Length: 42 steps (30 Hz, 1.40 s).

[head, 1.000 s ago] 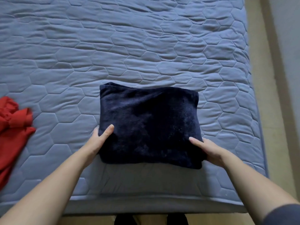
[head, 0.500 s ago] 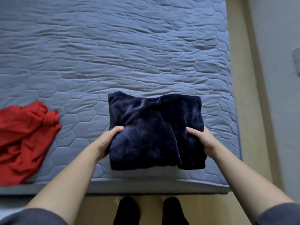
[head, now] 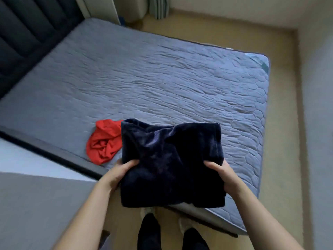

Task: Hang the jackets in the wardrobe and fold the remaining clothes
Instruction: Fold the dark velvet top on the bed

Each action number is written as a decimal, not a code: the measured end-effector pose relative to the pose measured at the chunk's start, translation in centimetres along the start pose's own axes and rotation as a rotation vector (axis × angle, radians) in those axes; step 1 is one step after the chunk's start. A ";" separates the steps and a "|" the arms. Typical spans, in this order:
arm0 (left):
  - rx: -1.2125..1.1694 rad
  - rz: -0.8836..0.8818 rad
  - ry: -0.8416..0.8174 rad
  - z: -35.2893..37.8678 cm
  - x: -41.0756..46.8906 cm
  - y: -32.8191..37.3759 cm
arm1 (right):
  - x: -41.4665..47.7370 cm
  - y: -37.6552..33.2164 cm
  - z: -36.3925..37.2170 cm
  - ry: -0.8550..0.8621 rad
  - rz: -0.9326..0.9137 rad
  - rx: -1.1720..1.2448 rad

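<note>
A folded dark navy fleece garment [head: 171, 159] is lifted off the bed, held in front of me over its near corner. My left hand [head: 119, 173] grips its left edge, thumb on top and fingers underneath. My right hand [head: 223, 175] grips its right edge the same way. A crumpled red garment [head: 103, 141] lies on the grey quilted mattress [head: 162, 78], just left of the navy bundle and partly hidden behind it.
A dark padded headboard [head: 27, 37] stands at the upper left. A grey surface [head: 39, 204] fills the lower left. Beige floor [head: 284, 123] runs along the bed's right side to the wall. My feet [head: 171, 235] stand at the bed's corner.
Both hands have closed on the navy bundle and lifted it from the mattress. I have stepped back and turned, so the bed now appears at an angle.
</note>
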State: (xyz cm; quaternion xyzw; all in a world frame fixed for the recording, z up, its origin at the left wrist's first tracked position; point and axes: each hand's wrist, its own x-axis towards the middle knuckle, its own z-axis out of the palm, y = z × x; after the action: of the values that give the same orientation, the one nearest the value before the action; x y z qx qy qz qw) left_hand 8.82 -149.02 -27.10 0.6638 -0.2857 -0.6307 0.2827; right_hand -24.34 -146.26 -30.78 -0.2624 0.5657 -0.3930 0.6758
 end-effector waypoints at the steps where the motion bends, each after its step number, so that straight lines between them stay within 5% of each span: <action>1: -0.043 0.009 0.099 0.1 -1.9 0.0 | -0.7 -1.0 0.4 -0.052 -0.004 -0.022; 4: -0.162 0.072 0.347 0.3 -7.4 -0.5 | -2.4 -3.8 1.2 -0.144 -0.028 -0.044; 9: -0.380 0.152 0.498 -0.9 -16.9 -3.1 | -4.8 -8.2 4.0 -0.264 -0.071 -0.092; 17: -0.637 0.281 0.884 -3.7 -31.9 -12.3 | -11.5 -7.8 15.3 -0.719 -0.056 -0.274; 27: -0.913 0.362 1.411 0.3 -55.1 -30.0 | -29.4 3.7 28.1 -1.266 0.043 -0.490; 42: -1.110 0.300 2.215 19.7 -88.3 -52.2 | -68.5 28.0 29.5 -2.104 0.353 -0.714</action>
State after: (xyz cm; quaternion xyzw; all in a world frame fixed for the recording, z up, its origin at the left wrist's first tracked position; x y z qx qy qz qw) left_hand -13.33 -48.99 -6.76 0.5898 0.3378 0.2703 0.6819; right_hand 7.33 -76.74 -8.37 -0.5580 -0.1765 0.3096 0.7494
